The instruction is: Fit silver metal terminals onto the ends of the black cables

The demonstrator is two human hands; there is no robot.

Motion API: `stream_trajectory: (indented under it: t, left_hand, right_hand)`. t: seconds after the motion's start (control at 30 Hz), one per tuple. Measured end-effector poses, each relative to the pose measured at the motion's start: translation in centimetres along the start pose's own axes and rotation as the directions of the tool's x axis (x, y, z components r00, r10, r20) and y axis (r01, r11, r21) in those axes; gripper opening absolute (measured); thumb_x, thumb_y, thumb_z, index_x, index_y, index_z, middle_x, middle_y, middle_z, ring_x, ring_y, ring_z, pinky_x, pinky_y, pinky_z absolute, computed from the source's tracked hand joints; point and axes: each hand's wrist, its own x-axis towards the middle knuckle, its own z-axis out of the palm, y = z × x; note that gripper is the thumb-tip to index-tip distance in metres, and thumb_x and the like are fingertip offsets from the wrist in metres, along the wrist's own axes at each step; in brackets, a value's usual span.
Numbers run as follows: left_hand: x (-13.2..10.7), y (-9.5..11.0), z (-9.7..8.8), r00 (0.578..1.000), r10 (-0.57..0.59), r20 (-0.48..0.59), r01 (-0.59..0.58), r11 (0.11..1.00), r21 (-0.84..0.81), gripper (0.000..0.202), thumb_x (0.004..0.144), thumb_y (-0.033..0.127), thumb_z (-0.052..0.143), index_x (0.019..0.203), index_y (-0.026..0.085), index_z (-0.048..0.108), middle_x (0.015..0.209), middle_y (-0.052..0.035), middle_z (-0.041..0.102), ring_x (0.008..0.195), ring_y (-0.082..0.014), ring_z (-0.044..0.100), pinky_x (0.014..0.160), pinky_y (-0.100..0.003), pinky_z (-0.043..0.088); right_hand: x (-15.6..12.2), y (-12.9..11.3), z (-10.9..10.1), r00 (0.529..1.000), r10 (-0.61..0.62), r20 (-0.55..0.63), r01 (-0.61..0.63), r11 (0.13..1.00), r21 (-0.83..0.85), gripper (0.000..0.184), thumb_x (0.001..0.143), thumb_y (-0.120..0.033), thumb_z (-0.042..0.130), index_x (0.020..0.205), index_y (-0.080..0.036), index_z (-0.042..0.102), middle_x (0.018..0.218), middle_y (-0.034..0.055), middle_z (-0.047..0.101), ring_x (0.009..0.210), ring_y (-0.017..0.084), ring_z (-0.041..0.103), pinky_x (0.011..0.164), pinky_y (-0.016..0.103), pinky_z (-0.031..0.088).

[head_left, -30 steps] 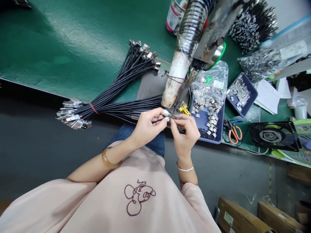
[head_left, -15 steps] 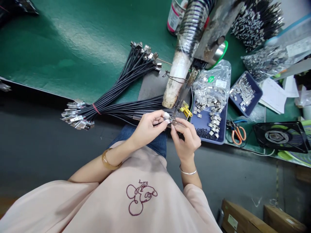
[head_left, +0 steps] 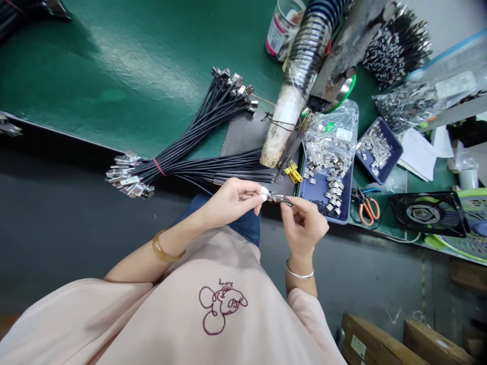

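The left hand (head_left: 238,197) and right hand (head_left: 304,220) are both drawn into narrow pinches at opposite ends of a small metal connector (head_left: 279,198), near the front edge of the desk (head_left: 125,101), between the cable bundle (head_left: 190,129) and the blue tray (head_left: 314,191). For good control, the left fingertips should brace the part while the right ones align it gently, without twisting; its finer fit is too small to tell.
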Motion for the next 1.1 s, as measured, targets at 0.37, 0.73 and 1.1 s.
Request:
stream_trajectory:
  t: [0.37,0.73,1.1]
  left_hand:
    - [-0.7,0.2,-0.1,0.994,-0.002,0.11,-0.003,0.999,0.048,0.011,0.08,0.02,0.067,0.077,0.012,0.074,0.065,-0.0021,0.067,0.057,-0.0091,0.053,0.054,-0.019,0.042]
    - [0.5,-0.2,0.3,0.969,0.061,0.238,-0.123,0.959,0.255,0.015,0.081,0.022,0.065,0.068,0.014,0.069,0.057,0.0031,0.052,0.054,-0.0078,0.04,0.052,-0.021,0.031]
    - [0.9,-1.9,1.7,0.976,0.015,-0.218,0.007,0.995,0.098,0.008,0.077,0.021,0.065,0.075,0.013,0.063,0.066,0.0006,0.061,0.059,-0.0085,0.054,0.061,-0.019,0.046]
  right_hand:
    - [0.1,1.4,-3.0,0.943,0.318,0.101,-0.325,0.943,0.068,0.02,0.095,-0.037,0.059,0.087,-0.02,0.065,0.057,-0.0063,0.055,0.044,0.008,0.043,0.045,0.021,0.033]
    - [3.3,8.6,-3.3,0.836,0.328,0.44,-0.291,0.945,-0.151,0.021,0.086,-0.037,0.064,0.078,-0.017,0.066,0.071,-0.0006,0.066,0.047,0.007,0.037,0.051,0.025,0.031]
    - [0.7,1.2,-0.4,0.854,0.491,0.173,-0.513,0.737,0.44,0.014,0.082,-0.03,0.071,0.084,-0.02,0.062,0.081,0.0003,0.072,0.044,0.004,0.04,0.043,0.02,0.03]
